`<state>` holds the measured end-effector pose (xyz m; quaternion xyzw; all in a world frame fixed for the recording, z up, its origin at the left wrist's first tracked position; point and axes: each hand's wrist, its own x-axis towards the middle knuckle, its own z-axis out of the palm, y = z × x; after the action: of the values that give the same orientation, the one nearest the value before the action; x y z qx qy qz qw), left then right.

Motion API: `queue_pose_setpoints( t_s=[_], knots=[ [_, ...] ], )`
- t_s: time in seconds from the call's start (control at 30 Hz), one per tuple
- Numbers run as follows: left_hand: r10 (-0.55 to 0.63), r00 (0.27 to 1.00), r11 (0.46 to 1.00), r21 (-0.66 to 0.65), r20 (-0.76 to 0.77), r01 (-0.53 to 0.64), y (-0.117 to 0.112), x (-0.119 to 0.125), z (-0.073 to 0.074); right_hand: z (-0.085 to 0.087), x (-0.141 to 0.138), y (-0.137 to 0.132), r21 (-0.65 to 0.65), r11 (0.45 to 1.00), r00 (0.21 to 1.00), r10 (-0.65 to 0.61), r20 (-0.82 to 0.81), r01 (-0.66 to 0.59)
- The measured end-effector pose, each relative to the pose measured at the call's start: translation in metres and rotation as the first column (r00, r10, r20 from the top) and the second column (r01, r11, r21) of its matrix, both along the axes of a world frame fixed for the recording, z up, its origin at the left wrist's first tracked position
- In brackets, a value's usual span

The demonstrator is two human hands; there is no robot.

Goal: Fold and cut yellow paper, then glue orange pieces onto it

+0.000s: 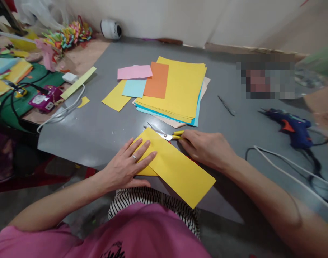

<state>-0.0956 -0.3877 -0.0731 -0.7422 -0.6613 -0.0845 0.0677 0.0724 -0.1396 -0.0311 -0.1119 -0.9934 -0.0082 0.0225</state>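
Desk (99,129): gray, far edge along wall (164,21). Paper stack (184,89): yellow sheet topmost, placed toward far edge, borders uneven. Yellow strip (185,172): laid slantwise at near edge. Glue gun (297,127): blue, orange trigger, toward right edge. From here I see left hand (130,161) flat, fingers spread on yellow strip; right hand (198,145) closed around scissors' handles. Scissors (165,136): blades parted, beside strip's far end. Slim metal tool (225,105): between stack and glue gun. Yellow scrap (84,102): near left edge.
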Motion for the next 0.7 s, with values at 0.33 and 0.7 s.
queue_pose_setpoints(
  t_s=[0.33, 0.7],
  knots=[
    [-0.012, 1.000, 1.000, 0.016, 0.008, 0.012, 0.000, -0.004, 0.000, 0.003, -0.005, -0.007, 0.000, 0.999, 0.999, -0.033, -0.042, 0.033],
    [-0.007, 0.985, 0.997, -0.071, 0.170, 0.020, 0.034, -0.014, 0.011, 0.018, 0.053, 0.049, -0.039, 0.790, 0.783, -0.612, -0.109, 0.612]
  ],
)
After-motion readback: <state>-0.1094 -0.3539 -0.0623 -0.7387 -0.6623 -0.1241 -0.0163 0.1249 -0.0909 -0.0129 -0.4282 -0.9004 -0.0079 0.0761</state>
